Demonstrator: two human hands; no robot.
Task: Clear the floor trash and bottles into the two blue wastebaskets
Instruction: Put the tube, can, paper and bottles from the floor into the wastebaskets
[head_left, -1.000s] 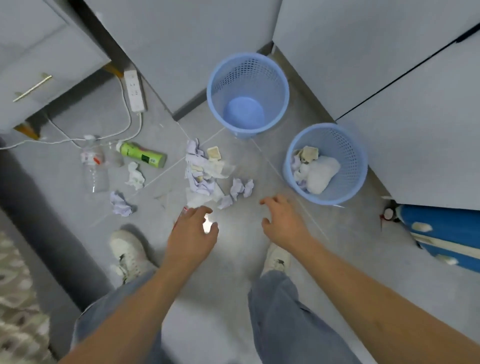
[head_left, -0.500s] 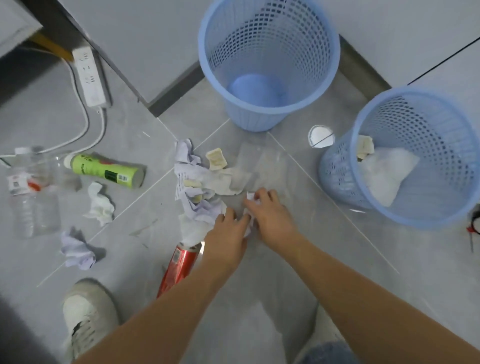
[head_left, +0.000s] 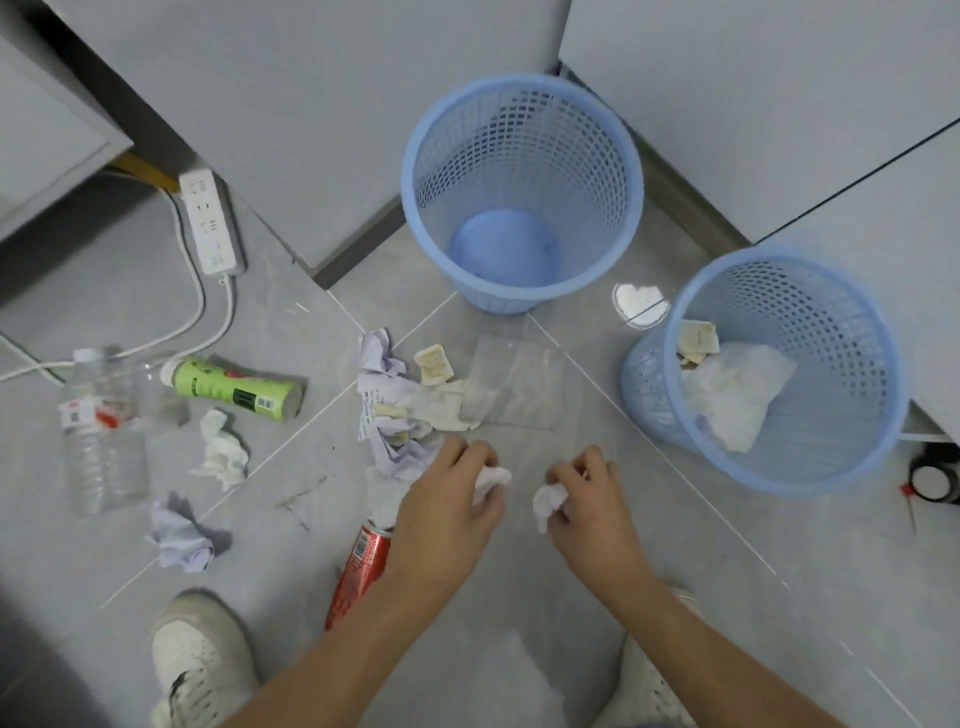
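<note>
Hands (head_left: 524, 506) now apart, each with a paper wad (head_left: 549, 503); labels unreadable.

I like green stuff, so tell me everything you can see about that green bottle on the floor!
The green bottle lies on its side on the grey tiled floor, left of the pile of crumpled papers. It looks like plastic, bright green, with a white cap pointing left, a pink patch on its label and a barcode near its flat bottom end. Its cap end sits against a clear empty water bottle. A crumpled white tissue lies just below it. Neither hand touches it.
</note>
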